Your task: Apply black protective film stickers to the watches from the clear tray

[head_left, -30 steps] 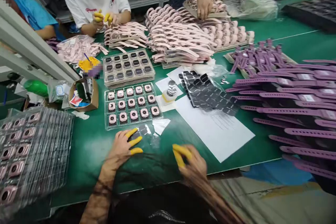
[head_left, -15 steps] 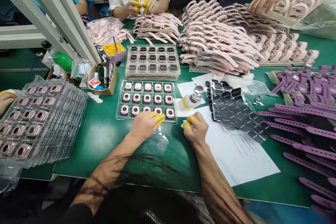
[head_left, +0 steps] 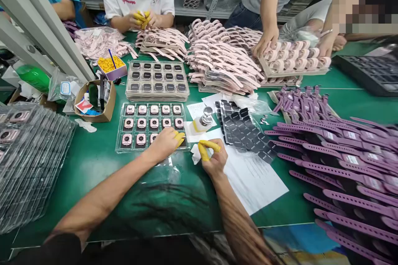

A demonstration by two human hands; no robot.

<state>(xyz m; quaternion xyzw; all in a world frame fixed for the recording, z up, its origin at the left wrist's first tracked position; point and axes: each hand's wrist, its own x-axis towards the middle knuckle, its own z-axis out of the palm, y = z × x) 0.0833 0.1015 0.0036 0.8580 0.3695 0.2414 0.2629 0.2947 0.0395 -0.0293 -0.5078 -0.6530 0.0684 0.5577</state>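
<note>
Holding the left hand (head_left: 164, 144) over the near right corner of a clear plastic tray (head_left: 134, 140) of pink smartwatch cases (head_left: 141, 138), with fingers bunched, grip hidden. Just right of the tray with the right hand (head_left: 216, 159), bending thumb and forefinger toward each other beside crumpled white tissue (head_left: 195, 155); cannot tell whether gripping it.

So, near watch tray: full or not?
Cannot tell: both rear rows of the clear tray hold watch cases in every slot, but the left hand hides part of the front row.

One near-row watch case (head_left: 152, 138) partly out of sight behind the left hand (head_left: 168, 142)
</note>
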